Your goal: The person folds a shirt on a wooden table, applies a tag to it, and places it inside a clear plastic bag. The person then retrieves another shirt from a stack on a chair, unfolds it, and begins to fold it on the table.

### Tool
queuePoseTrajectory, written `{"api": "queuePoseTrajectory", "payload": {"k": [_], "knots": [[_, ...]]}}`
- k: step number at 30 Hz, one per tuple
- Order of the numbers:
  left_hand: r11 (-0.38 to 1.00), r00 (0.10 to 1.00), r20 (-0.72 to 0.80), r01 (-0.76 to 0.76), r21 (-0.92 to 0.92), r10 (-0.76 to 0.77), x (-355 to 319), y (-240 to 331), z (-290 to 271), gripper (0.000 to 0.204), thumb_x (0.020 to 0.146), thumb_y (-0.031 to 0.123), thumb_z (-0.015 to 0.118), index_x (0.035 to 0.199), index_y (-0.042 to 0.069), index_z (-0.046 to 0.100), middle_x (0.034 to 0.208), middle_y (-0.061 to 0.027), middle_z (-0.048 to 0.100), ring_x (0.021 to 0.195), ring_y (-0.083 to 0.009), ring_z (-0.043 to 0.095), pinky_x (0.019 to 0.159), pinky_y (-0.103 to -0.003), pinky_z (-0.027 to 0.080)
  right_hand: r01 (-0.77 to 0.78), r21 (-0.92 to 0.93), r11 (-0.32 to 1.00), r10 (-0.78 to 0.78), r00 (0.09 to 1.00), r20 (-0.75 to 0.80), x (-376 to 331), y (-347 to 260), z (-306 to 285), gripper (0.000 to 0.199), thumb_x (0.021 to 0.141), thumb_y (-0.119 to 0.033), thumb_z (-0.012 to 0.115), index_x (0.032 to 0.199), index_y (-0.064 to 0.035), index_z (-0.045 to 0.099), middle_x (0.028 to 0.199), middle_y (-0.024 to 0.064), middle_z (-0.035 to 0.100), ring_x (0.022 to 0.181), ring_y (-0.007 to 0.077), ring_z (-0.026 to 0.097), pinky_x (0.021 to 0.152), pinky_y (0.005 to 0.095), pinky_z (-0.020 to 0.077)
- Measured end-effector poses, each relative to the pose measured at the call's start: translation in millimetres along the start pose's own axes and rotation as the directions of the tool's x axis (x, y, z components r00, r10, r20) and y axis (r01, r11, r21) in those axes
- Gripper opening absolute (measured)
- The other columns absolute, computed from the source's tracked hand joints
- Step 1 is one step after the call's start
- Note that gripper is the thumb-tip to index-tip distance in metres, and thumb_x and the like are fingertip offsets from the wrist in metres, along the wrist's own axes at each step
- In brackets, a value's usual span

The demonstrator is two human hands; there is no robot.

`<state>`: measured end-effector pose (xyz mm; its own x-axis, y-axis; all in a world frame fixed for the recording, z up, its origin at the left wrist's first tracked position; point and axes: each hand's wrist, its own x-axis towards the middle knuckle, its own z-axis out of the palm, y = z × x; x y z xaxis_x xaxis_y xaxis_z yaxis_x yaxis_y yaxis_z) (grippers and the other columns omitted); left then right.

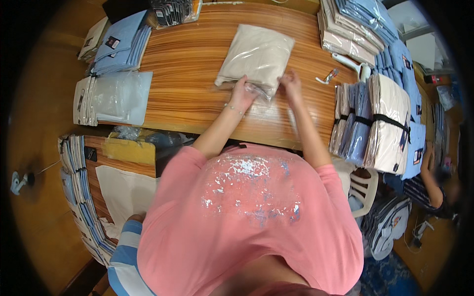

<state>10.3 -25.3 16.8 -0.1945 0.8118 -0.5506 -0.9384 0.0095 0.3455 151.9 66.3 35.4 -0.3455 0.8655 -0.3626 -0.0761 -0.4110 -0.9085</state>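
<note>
A folded cream garment in a clear plastic bag (256,54) lies on the wooden table in front of me. At its near edge my left hand (242,96) is closed on the bag, thumb on top and fingers partly hidden beneath. Crumpled loose plastic shows beside that thumb. My right hand (292,88) is at the bag's near right corner, its fingers bent and closed against the edge; they are slightly blurred.
Strapped stacks of bagged cream and blue garments (390,123) line the table's right side, near a white-handled tool (345,61) and a small tag-like item (328,76). Clear bags (118,98) and blue garments (123,42) are at left. Another person's arm (432,182) shows far right.
</note>
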Motion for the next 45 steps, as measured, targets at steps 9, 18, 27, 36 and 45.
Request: {"api": "queuePoseTrajectory", "payload": {"k": [9, 18, 27, 36, 45], "knots": [[-0.551, 0.526, 0.845, -0.681, 0.483, 0.091, -71, 36, -14, 0.023, 0.085, 0.008, 0.052, 0.106, 0.003, 0.057, 0.097, -0.0101, 0.061, 0.093, -0.0274, 0.057, 0.082, -0.036, 0.045, 0.641, -0.767, 0.014, -0.403, 0.706, 0.583, -33, -5, 23, 0.030, 0.071, -0.017, 0.069, 0.099, -0.0112, 0.062, 0.098, 0.0086, 0.056, 0.099, 0.0262, 0.050, 0.085, 0.0398, 0.0377], [-0.724, 0.643, 0.753, -0.586, 0.364, -0.142, -44, 25, -44, 0.031, 0.078, 0.006, 0.049, 0.107, -0.003, 0.056, 0.109, -0.0152, 0.051, 0.101, -0.0298, 0.049, 0.085, -0.041, 0.043, 0.644, -0.603, -0.470, -0.356, 0.486, 0.798, -19, 8, 47, 0.047, 0.069, -0.015, 0.065, 0.114, -0.0164, 0.051, 0.110, 0.0075, 0.055, 0.113, 0.0244, 0.046, 0.096, 0.0557, 0.0287], [-0.803, 0.482, 0.872, -0.552, 0.226, -0.085, -25, 24, -45, 0.032, 0.078, 0.007, 0.046, 0.107, -0.005, 0.052, 0.109, -0.0167, 0.050, 0.104, -0.0315, 0.047, 0.093, -0.045, 0.038, 0.740, -0.665, -0.104, -0.121, 0.654, 0.747, 20, -32, 58, 0.051, 0.077, -0.018, 0.059, 0.125, -0.0159, 0.041, 0.078, 0.0137, 0.064, 0.067, 0.0331, 0.062, 0.060, 0.0423, 0.0496], [-0.791, 0.736, 0.671, -0.462, 0.400, -0.090, -40, 17, -49, 0.046, 0.080, 0.009, 0.048, 0.124, -0.001, 0.043, 0.133, -0.0164, 0.038, 0.127, -0.0315, 0.033, 0.098, -0.053, 0.032, 0.734, -0.664, -0.141, -0.144, 0.648, 0.748, 10, -14, 60, 0.046, 0.074, -0.022, 0.065, 0.116, -0.0126, 0.050, 0.104, 0.0087, 0.060, 0.095, 0.0262, 0.058, 0.074, 0.0373, 0.0489], [-0.499, 0.837, 0.403, -0.545, 0.673, -0.370, -97, 91, -20, 0.049, 0.088, 0.024, 0.051, 0.133, 0.009, 0.041, 0.116, -0.0178, 0.055, 0.108, -0.0306, 0.053, 0.093, -0.040, 0.041, 0.706, -0.699, -0.112, -0.511, 0.562, 0.650, -54, 50, 56, 0.038, 0.075, -0.019, 0.064, 0.110, -0.0080, 0.056, 0.112, 0.0124, 0.051, 0.106, 0.0286, 0.047, 0.089, 0.0469, 0.0363]]}}
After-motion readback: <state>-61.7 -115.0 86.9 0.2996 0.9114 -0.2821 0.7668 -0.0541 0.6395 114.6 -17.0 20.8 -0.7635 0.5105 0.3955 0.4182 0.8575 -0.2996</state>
